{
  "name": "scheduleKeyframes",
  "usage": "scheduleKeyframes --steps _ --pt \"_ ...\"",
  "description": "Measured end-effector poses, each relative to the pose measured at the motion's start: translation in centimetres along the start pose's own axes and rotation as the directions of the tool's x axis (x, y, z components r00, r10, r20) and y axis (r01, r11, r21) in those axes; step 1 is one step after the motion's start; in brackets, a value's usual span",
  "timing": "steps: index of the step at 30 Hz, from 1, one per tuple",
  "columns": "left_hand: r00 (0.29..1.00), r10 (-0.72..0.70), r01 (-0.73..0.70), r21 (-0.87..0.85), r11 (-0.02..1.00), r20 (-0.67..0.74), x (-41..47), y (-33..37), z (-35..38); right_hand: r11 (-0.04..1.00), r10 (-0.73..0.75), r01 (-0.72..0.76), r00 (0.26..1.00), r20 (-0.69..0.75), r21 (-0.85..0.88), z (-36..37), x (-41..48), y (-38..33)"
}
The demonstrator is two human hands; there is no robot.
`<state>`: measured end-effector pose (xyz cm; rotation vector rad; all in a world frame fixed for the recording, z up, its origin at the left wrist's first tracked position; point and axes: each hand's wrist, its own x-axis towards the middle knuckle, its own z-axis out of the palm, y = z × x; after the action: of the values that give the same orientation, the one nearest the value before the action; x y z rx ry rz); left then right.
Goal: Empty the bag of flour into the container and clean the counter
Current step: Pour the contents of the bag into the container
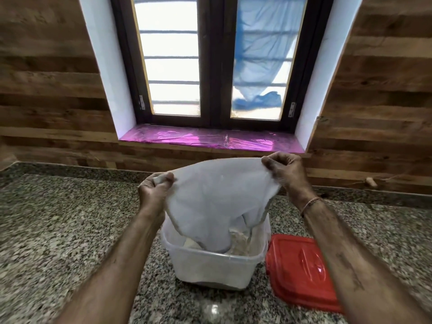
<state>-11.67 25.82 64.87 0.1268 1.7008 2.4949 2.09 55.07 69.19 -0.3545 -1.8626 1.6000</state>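
A white cloth flour bag hangs upside down over a clear plastic container on the granite counter. My left hand grips the bag's left bottom corner. My right hand pinches the right bottom corner, slightly higher. The bag's open mouth dips inside the container, where flour lies heaped. Both hands look dusted with flour.
A red lid lies flat on the counter just right of the container. The speckled granite counter stretches left and right. A wood-panelled wall and a window with a purple-lined sill stand behind.
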Motion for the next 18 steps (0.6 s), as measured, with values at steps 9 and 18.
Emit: scheduleKeyframes --steps 9,18 --pt "0.998 -0.02 0.019 -0.017 1.0 -0.067 1.2 1.3 -0.3 0.966 0.226 -0.224 0.974 -0.002 0.128 0.6 -3.3 6.5" --pt "0.995 -0.065 0.05 -0.179 0.983 -0.08 2.9 2.7 1.2 0.964 0.266 -0.265 0.959 0.097 -0.02 1.4 -5.0 7.6"
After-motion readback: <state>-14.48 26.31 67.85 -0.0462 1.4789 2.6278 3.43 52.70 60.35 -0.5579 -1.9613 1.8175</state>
